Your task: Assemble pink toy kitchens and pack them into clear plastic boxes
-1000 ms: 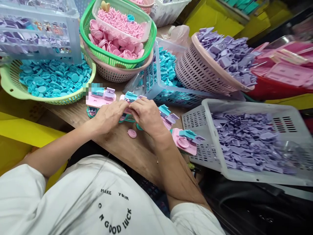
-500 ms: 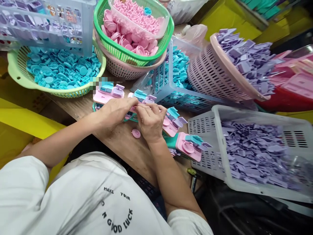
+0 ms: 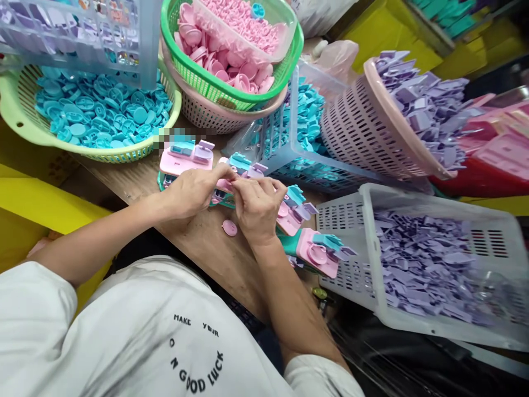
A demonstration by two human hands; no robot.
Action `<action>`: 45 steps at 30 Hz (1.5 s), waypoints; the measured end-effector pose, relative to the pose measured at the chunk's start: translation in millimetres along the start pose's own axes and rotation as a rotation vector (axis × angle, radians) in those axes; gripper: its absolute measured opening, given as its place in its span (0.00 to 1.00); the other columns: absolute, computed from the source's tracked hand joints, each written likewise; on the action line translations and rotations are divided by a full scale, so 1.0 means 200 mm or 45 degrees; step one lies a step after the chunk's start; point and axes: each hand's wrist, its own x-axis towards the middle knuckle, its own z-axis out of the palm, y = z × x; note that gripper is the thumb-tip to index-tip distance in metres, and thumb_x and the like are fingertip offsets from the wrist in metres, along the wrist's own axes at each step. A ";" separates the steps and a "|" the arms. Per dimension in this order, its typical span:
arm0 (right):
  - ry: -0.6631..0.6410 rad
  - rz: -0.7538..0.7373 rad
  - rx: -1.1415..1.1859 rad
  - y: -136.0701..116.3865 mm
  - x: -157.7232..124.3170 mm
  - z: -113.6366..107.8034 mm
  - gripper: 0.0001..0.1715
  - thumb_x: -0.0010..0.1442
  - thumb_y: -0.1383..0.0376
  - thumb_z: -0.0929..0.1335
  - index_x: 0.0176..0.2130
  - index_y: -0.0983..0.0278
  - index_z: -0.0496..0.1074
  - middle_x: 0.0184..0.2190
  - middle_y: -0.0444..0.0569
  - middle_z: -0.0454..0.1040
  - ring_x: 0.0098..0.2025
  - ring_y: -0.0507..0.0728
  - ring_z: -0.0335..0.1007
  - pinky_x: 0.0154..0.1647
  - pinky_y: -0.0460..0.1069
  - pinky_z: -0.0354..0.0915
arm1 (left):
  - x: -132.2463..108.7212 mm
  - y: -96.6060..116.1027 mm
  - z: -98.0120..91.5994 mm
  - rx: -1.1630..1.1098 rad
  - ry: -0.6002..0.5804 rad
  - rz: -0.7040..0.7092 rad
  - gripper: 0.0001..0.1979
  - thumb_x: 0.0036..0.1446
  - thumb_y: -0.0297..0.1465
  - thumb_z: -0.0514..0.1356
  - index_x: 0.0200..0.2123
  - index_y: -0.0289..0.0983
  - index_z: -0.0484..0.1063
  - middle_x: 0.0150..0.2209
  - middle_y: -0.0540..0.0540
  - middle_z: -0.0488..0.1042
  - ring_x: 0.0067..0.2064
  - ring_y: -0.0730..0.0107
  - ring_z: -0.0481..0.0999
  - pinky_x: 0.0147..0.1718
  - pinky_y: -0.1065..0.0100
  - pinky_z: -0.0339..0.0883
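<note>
Both of my hands meet over a pink plastic toy (image 3: 223, 161) with teal and purple parts on top, one of several in a slanting row. My left hand (image 3: 194, 190) is closed at its left side, thumb and forefinger against its pink part. Pinched together, the fingers of my right hand (image 3: 258, 207) press on the same toy from the right and hide what lies between them. A loose pink disc (image 3: 229, 227) rests on the wooden table (image 3: 206, 251) below. Left of my hands stands another toy (image 3: 185, 160); to the right are two more, including the end toy (image 3: 317, 251).
Behind the row stand a light green basket (image 3: 25, 124) of teal discs, a green basket (image 3: 231, 99) of pink parts and a blue crate (image 3: 293, 132) of teal pieces. A tilted pink basket (image 3: 351, 116) and a white crate (image 3: 374, 253) hold purple parts.
My hands stay at the same toy, with the right fingers shifted slightly. The whole view has moved a little; the loose disc and the other toys keep their places on the table.
</note>
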 end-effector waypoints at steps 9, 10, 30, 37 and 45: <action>0.184 0.039 -0.204 -0.01 -0.08 0.08 0.14 0.72 0.61 0.62 0.41 0.59 0.76 0.36 0.46 0.81 0.40 0.56 0.74 0.58 0.58 0.52 | -0.02 0.01 0.03 0.207 0.098 -0.147 0.19 0.63 0.23 0.48 0.56 0.34 0.65 0.43 0.42 0.79 0.46 0.63 0.81 0.38 0.69 0.71; 0.188 0.017 -0.225 -0.01 -0.08 0.08 0.14 0.72 0.62 0.62 0.42 0.59 0.76 0.36 0.46 0.82 0.41 0.57 0.74 0.58 0.58 0.52 | -0.02 0.02 0.02 0.255 0.052 -0.157 0.19 0.63 0.23 0.48 0.56 0.34 0.65 0.41 0.42 0.79 0.45 0.63 0.81 0.37 0.69 0.70; -0.018 -0.157 -0.266 0.02 -0.03 0.01 0.13 0.71 0.60 0.64 0.45 0.61 0.76 0.35 0.50 0.81 0.39 0.58 0.72 0.47 0.54 0.57 | -0.05 0.02 0.05 0.283 -0.009 0.012 0.15 0.64 0.21 0.48 0.51 0.33 0.68 0.45 0.41 0.78 0.43 0.61 0.80 0.33 0.66 0.67; -0.040 -0.192 -0.286 -0.01 -0.03 -0.02 0.11 0.71 0.63 0.63 0.41 0.61 0.75 0.40 0.50 0.82 0.43 0.58 0.74 0.48 0.54 0.59 | -0.07 0.02 0.03 0.236 0.008 0.051 0.14 0.65 0.21 0.49 0.48 0.33 0.71 0.38 0.42 0.79 0.38 0.62 0.80 0.31 0.66 0.64; -0.252 -0.336 -0.369 -0.05 0.04 -0.08 0.12 0.71 0.67 0.61 0.40 0.62 0.74 0.37 0.48 0.81 0.44 0.57 0.72 0.51 0.54 0.55 | -0.05 0.01 0.02 0.250 -0.042 0.031 0.16 0.65 0.20 0.47 0.51 0.31 0.71 0.39 0.41 0.79 0.36 0.63 0.79 0.30 0.67 0.65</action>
